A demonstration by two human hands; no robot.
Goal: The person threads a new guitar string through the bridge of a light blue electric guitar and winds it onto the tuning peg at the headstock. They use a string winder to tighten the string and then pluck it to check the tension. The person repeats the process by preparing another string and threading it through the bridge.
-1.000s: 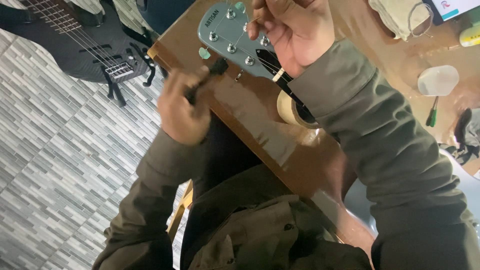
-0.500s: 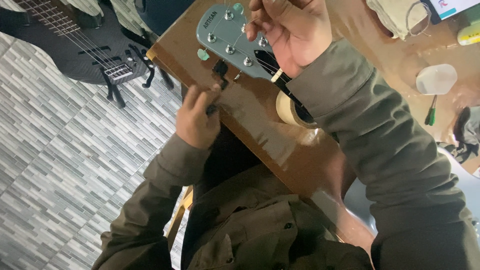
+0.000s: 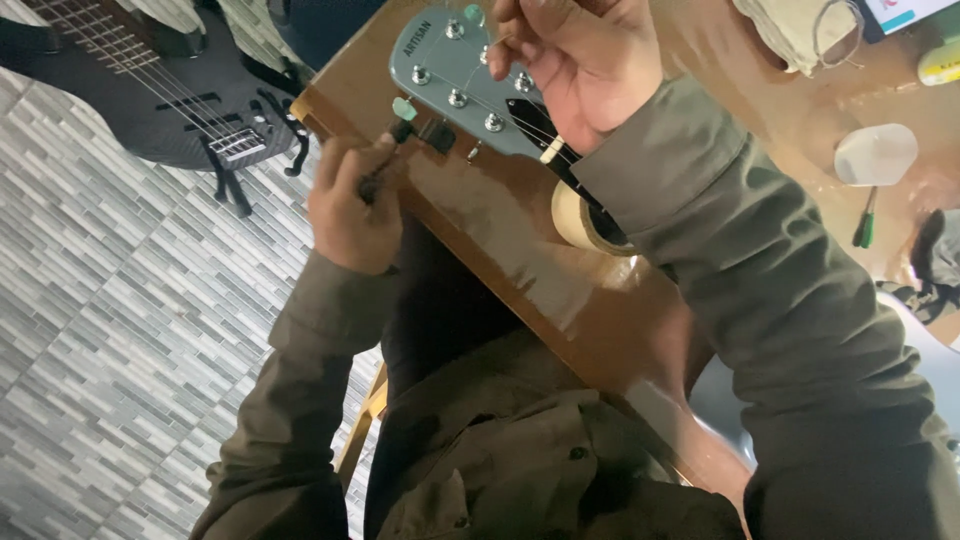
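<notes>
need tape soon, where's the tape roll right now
In the head view, the tape roll lies on the brown table, tucked under the guitar neck beside the right hand's sleeve.

the left hand (image 3: pixel 350 205) is curled into a loose fist, knuckles toward the camera, thumb and fingers (image 3: pixel 372 160) pinched together at its upper edge. its forearm, in an olive sleeve, runs down and left. the right hand (image 3: pixel 580 60) reaches up across the view, palm side down, fingers bent and pinched near the top edge. its sleeved forearm slants down to the lower right.
</notes>
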